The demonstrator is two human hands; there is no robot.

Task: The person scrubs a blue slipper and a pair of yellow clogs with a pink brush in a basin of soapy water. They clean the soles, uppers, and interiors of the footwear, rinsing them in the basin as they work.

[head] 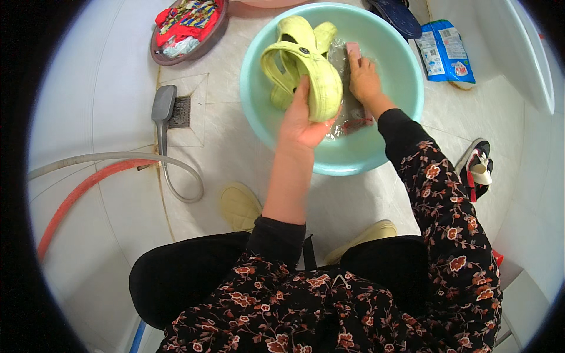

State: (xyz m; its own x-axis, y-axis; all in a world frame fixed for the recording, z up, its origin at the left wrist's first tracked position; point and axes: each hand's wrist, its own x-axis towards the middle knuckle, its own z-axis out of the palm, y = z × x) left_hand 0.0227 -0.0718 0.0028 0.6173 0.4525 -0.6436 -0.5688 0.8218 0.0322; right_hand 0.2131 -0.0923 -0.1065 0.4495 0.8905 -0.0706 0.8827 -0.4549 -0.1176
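A light-green plastic basin with a little water in it sits on the floor before me. My left hand holds a yellow-green foam clog by its side, tilted above the basin, its strap and opening facing left. Behind it a second yellow-green clog rests in the basin, partly covered by the first. My right hand is down in the basin, its fingers closed over a long pink object. Hand and water hide most of that object, so its kind is unclear. Something small and red lies in the water near its lower end.
At upper left stands a brown basin of red and patterned cloth. A grey shower head lies by the floor drain. A blue detergent bag, dark-blue footwear and a black-and-red shoe are at right.
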